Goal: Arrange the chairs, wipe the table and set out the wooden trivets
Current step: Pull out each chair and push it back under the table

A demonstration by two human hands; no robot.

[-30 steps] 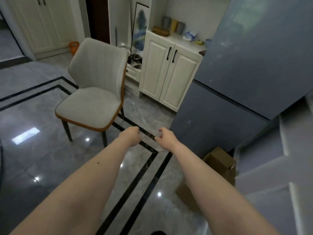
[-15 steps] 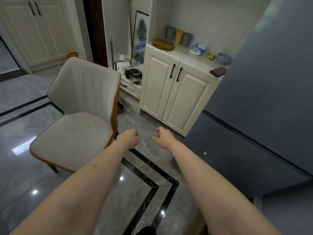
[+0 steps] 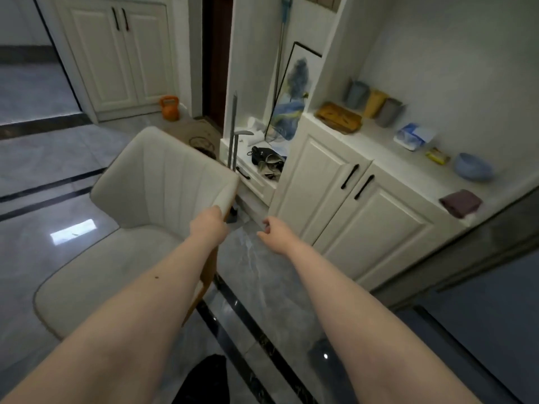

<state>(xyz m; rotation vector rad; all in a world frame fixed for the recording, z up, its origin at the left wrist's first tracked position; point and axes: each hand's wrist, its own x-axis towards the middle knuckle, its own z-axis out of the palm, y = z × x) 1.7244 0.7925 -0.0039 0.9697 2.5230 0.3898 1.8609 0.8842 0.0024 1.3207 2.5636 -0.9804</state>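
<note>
1 chair; left hand at its backrest corner.

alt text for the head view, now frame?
Left hand reaches the near corner of a cream chair back; right hand hangs loosely curled, holding nothing. A white cabinet stands behind on grey tiled floor.

No legible text, label, brand, number or sign appears in this view. The blue-and-white packet and the small yellow packet on the white cabinet top carry printed patterns, but these are too blurred and too small to be read.
</note>
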